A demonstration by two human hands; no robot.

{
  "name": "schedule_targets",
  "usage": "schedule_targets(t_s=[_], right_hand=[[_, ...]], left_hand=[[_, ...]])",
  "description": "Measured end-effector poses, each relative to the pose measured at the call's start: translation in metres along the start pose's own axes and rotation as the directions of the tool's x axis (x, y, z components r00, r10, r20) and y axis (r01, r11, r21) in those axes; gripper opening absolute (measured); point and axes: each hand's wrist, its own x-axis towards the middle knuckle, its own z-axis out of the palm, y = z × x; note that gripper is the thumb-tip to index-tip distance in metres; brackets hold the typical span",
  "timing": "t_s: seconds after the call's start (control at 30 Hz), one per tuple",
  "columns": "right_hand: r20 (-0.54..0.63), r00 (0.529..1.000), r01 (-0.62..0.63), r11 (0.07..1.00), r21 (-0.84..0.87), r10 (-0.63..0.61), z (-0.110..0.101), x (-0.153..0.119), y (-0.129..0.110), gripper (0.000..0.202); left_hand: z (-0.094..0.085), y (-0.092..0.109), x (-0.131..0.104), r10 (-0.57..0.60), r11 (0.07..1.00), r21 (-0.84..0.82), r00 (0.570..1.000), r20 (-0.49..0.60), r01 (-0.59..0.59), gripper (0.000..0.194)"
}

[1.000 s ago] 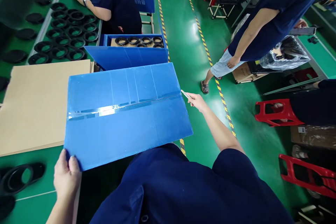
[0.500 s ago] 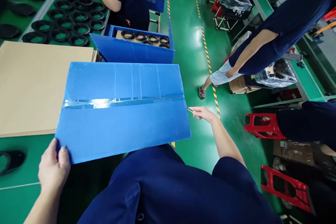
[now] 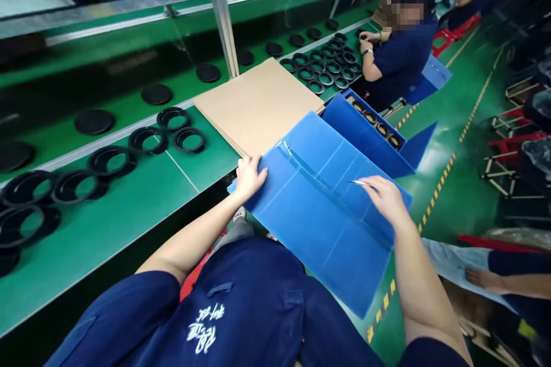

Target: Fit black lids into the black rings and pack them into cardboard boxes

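My left hand [image 3: 251, 179] lies palm down at the left end of the blue box [image 3: 316, 206], fingers partly bent and a little apart; whether it grips the edge or merely presses, I cannot tell. I take it to be steadying that end while my right hand [image 3: 384, 200] works over the other. The right is closed, pinching a slim metal tool [image 3: 356, 182] so its point sticks out ahead of my fingers, presumably for fine control. The tip sits near the taped seam [image 3: 327, 186]; contact is unclear. The box is in front of me, just beside the green bench [image 3: 185, 206], probably for easy reach, and what bears it from below is hidden. Cardboard sheets [image 3: 262, 103] lie stacked flat on the bench, likely to stay square, and beyond my box an open blue carton [image 3: 361, 146] holds black rings [image 3: 382, 129] in a row, perhaps so they don't knock together.
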Motion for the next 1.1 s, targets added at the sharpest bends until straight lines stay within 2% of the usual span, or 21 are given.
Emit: schedule_targets(t_s=[0.07,0.17,0.23,0.3,0.4,0.57,0.67,0.73,0.83,0.93,1.0,1.1], right_hand=[[0.118,0.970,0.227,0.967,-0.113,-0.214,0.025,0.085,-0.052,0.036],[0.326,0.868,0.458,0.855,-0.241,-0.373,0.065,0.190,-0.114,0.041],[0.480,0.779,0.571,0.772,-0.278,-0.404,0.087,0.241,-0.140,0.047],[0.624,0.676,0.658,0.702,-0.272,-0.392,0.103,0.277,-0.157,0.050],[0.768,0.544,0.727,0.648,-0.229,-0.339,0.113,0.307,-0.170,0.053],[0.898,0.377,0.785,0.593,-0.179,-0.227,0.116,0.330,-0.185,0.053],[0.937,0.288,0.806,0.578,-0.126,-0.198,0.120,0.341,-0.190,0.051],[0.951,0.248,0.803,0.588,-0.095,-0.185,0.121,0.347,-0.190,0.051],[0.952,0.246,0.773,0.629,-0.080,-0.181,0.122,0.356,-0.186,0.052],[0.938,0.298,0.721,0.686,-0.097,-0.180,0.121,0.363,-0.176,0.049],[0.917,0.361,0.672,0.729,-0.130,-0.170,0.116,0.368,-0.167,0.042],[0.844,0.513,0.575,0.794,-0.199,-0.160,0.097,0.375,-0.155,0.030]], left_hand=[[0.001,-0.002,-0.004,-0.044,0.997,-0.071,0.999,0.004,0.044,0.053],[0.000,-0.012,-0.009,-0.010,0.984,-0.175,0.999,0.035,0.016,0.046],[-0.001,-0.020,-0.011,0.028,0.968,-0.250,0.999,0.047,-0.016,0.044],[-0.001,-0.028,-0.011,0.050,0.946,-0.322,0.997,0.050,-0.031,0.042],[0.001,-0.035,-0.012,0.073,0.911,-0.409,0.997,0.039,-0.051,0.039],[0.004,-0.038,-0.016,0.091,0.865,-0.496,0.996,0.007,-0.075,0.036],[0.004,-0.040,-0.018,0.083,0.845,-0.529,0.997,-0.007,-0.074,0.034],[0.003,-0.042,-0.019,0.077,0.834,-0.548,0.997,-0.006,-0.068,0.033],[0.002,-0.043,-0.019,0.067,0.815,-0.576,0.998,-0.001,-0.055,0.031],[0.002,-0.044,-0.020,0.063,0.800,-0.597,0.998,-0.010,-0.057,0.029],[0.001,-0.044,-0.021,0.065,0.789,-0.611,0.998,-0.019,-0.063,0.028],[-0.002,-0.045,-0.022,0.057,0.769,-0.637,0.998,-0.019,-0.056,0.026]])
